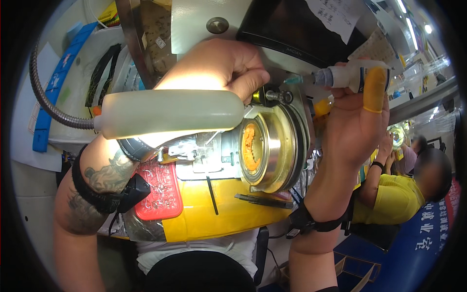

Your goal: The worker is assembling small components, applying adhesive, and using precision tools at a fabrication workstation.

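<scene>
Lamp (170,113) partly hiding left wrist (182,75), red tray (178,200), bottle (349,78)

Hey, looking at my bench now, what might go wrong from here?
The thin tip of the white bottle in your right hand points toward your left hand, so a squeeze might drip there. The lamp appears over your left forearm; lifting it could bump the lamp. The red tray of small pieces shows beside your arm-mounted black device; a careless sweep might spill it.

Strip lights (411,33) gleaming at upper right, a gooseneck lamp (172,114) flooding the bench (194,216), and a blue, white-lettered panel (404,263) spreading lower right!
</scene>
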A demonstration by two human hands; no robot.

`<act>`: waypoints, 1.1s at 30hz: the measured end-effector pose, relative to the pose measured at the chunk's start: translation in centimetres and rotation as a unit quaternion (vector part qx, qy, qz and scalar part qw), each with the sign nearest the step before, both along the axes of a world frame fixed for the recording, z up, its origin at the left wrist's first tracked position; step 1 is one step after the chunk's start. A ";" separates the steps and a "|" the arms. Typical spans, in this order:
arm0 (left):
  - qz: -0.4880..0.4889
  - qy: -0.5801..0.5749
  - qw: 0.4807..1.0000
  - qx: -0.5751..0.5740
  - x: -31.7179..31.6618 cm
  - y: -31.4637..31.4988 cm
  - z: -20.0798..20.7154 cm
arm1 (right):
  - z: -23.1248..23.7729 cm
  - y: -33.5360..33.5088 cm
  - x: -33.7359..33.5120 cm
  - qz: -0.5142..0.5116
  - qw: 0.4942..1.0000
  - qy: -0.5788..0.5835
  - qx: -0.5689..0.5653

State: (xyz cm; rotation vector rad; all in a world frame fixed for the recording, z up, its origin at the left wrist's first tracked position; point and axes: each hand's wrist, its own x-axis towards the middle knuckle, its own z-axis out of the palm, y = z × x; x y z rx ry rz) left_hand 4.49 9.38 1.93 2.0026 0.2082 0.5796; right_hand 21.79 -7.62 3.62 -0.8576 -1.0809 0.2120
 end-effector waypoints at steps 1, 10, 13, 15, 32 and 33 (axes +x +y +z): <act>-0.002 -0.015 1.000 0.024 0.1 0.1 -0.2 | -0.2 0.6 -0.9 -0.016 1.000 0.020 0.018; 0.001 -0.055 0.996 0.076 0.2 0.5 -1.0 | -1.8 1.8 -1.4 -0.054 0.997 0.018 0.051; -0.006 -0.031 0.999 0.038 0.3 0.4 -0.3 | -2.3 2.0 -1.1 -0.090 0.995 0.010 0.048; -0.010 -0.019 0.999 0.033 0.3 0.5 -0.3 | -2.3 2.2 -1.2 -0.116 0.992 0.017 0.050; 0.003 -0.021 0.999 0.031 0.1 0.3 -0.1 | -1.9 2.8 -2.4 -0.155 0.983 0.071 0.063; 0.002 -0.022 0.999 0.031 0.2 0.3 -0.2 | -2.0 2.7 -2.2 -0.155 0.983 0.071 0.063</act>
